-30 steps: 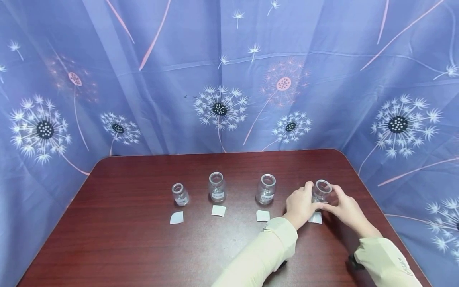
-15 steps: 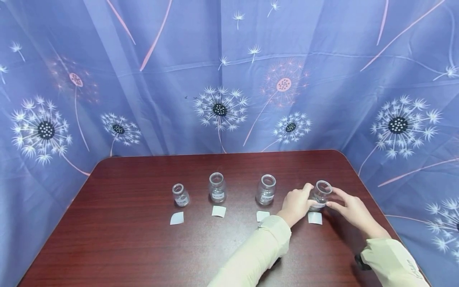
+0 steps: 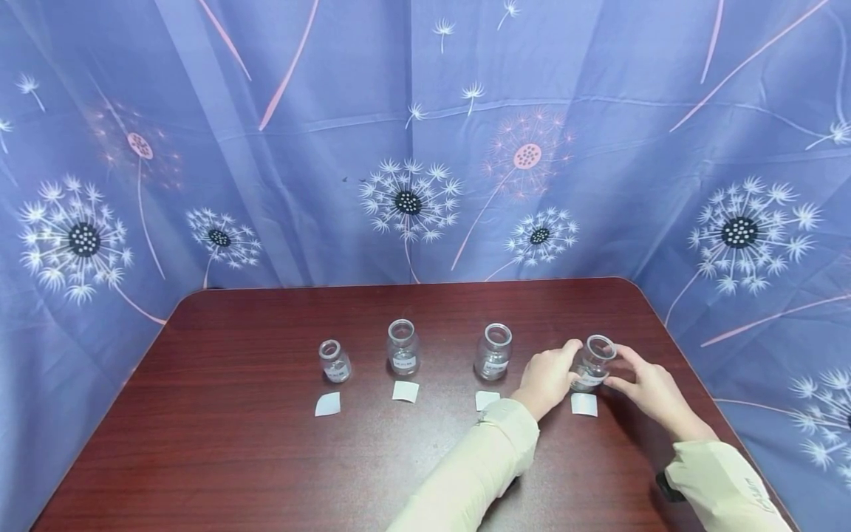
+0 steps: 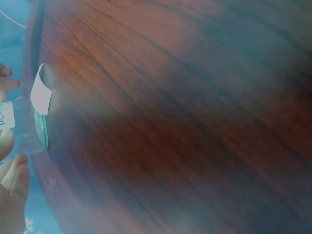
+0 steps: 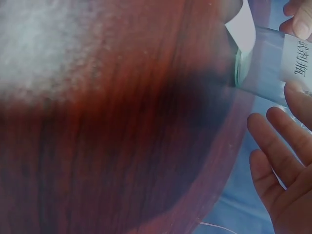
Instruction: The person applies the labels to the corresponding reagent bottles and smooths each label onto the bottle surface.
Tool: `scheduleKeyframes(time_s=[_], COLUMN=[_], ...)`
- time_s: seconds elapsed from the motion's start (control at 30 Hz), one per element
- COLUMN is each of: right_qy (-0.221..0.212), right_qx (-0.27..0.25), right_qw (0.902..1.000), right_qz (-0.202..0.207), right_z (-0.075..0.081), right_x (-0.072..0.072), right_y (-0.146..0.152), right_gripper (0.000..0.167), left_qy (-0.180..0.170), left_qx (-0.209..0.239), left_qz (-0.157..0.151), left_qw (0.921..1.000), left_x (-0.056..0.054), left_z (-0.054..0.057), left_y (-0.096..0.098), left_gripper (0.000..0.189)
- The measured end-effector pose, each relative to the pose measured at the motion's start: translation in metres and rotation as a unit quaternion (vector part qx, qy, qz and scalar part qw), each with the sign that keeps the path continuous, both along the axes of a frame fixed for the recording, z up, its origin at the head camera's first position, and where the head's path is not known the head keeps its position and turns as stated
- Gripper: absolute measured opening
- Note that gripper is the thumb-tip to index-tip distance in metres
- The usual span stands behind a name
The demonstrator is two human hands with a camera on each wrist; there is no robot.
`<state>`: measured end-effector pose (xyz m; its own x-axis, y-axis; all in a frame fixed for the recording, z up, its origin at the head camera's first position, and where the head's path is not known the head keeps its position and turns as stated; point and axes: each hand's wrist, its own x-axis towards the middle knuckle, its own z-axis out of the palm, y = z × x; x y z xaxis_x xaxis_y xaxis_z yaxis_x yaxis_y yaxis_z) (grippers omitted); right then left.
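At the right of the table stands a clear glass reagent bottle (image 3: pixel 594 363) with a printed white label (image 3: pixel 589 380) low on its front. My left hand (image 3: pixel 547 378) holds its left side, thumb towards the front. From the right, my right hand (image 3: pixel 654 395) steadies the same bottle between thumb and index finger. In the right wrist view its other fingers (image 5: pixel 278 139) spread away from the glass. That view also shows the bottle's base resting on the table, beside a curled white paper slip (image 5: pixel 242 30).
Leftward stand three more labelled bottles: a wide one (image 3: pixel 493 355), another wide one (image 3: pixel 402 347) and a smaller one (image 3: pixel 335 362). White paper slips (image 3: pixel 405 391) lie before the bottles on the dark red table (image 3: pixel 266 458). A blue dandelion-print curtain (image 3: pixel 319 185) hangs behind.
Both thumbs have drawn apart from the bottle's front, uncovering its label. My left hand shifted slightly left, my right hand slightly right. The other bottles stayed put.
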<state>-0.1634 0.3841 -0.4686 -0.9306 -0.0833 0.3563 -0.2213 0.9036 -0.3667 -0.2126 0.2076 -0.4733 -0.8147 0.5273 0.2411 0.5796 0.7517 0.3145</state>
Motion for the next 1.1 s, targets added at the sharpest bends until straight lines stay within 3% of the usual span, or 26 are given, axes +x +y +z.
scheduleKeyframes(time_s=[0.23,0.57,0.83,1.1], right_qy=[-0.053,-0.051,-0.029,-0.022], right_qx=[-0.008,-0.008,-0.01,-0.035], right_qw=[0.9985,0.9982,0.9995,0.9991], right_qz=[-0.012,-0.031,-0.004,0.007], right_z=[-0.003,-0.004,-0.004,-0.003], right_x=[-0.001,-0.002,0.0,0.004], right_y=[-0.008,-0.014,-0.007,0.004], right_gripper=[0.072,0.075,0.057,0.044], left_qy=[-0.001,0.057,0.054,0.019], left_qx=[-0.01,-0.013,-0.013,-0.009], left_qz=[0.008,0.033,0.028,0.027], left_qw=[0.9999,0.9978,0.9981,0.9994], left_x=[0.004,0.007,0.007,0.006], left_z=[-0.005,-0.008,-0.007,-0.007], left_y=[0.003,0.008,0.007,0.006], left_gripper=[0.06,0.054,0.05,0.048])
